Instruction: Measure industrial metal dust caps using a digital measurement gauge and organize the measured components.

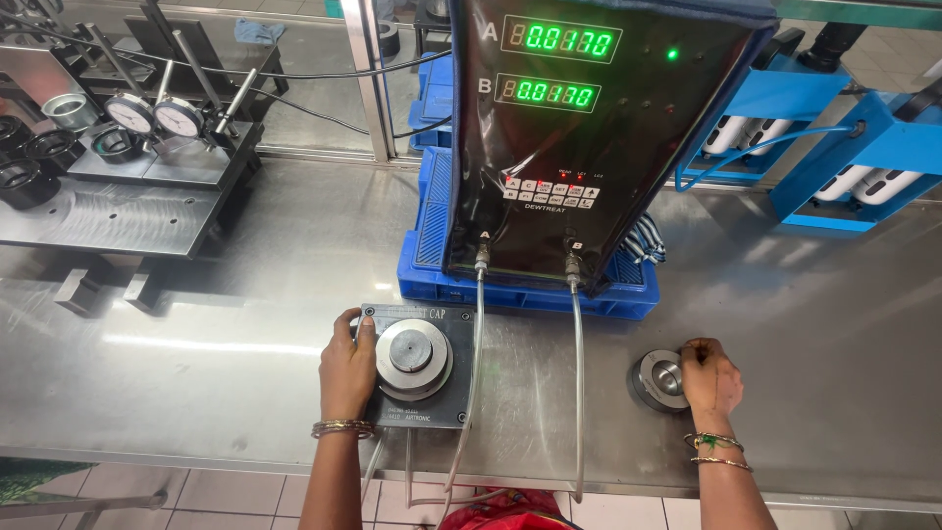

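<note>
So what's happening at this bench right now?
A person stands at a steel workbench with both hands down on it. The left hand rests against a round metal plug on a dark square base. The right hand touches a metal ring lying flat on the bench. Behind them a black readout box with green digits stands on a blue crate; two clear hoses run down from it toward the bench's front edge.

I see a steel counter [245, 373]. On it: dark gauge block [417, 368] w/ round metal plug at front, metal ring [659, 378] to the right, blue crate [525, 285] behind carrying a display box, dark fixture plate [108, 211] far left.
</note>
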